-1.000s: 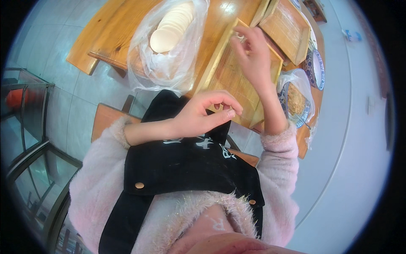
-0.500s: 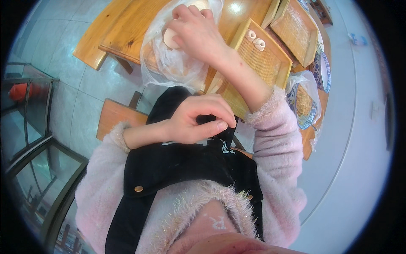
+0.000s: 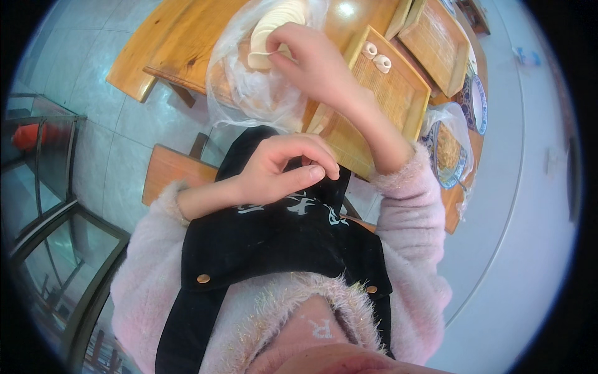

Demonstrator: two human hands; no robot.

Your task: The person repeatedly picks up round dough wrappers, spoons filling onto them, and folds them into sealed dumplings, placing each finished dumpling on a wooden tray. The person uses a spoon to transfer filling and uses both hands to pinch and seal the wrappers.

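At the wrapper stack (image 3: 281, 17), the right grip (image 3: 311, 62) pinches a wrapper (image 3: 258, 60)!
Two shaped pieces (image 3: 377, 58) done, right of that grip; many wrappers remain beyond it; left grip (image 3: 280, 167) loosely curled, unclosed.

Across grey floor tiles (image 3: 115, 159) from a wooden seat (image 3: 176, 172) stand dark-framed glass panels (image 3: 73, 252), a red object (image 3: 28, 135) among them.

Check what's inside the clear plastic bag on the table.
A row of overlapping pale dough discs lies in the plastic bag. The right hand, pinching the front disc, covers part of the row. Whatever is beneath the discs is hidden.
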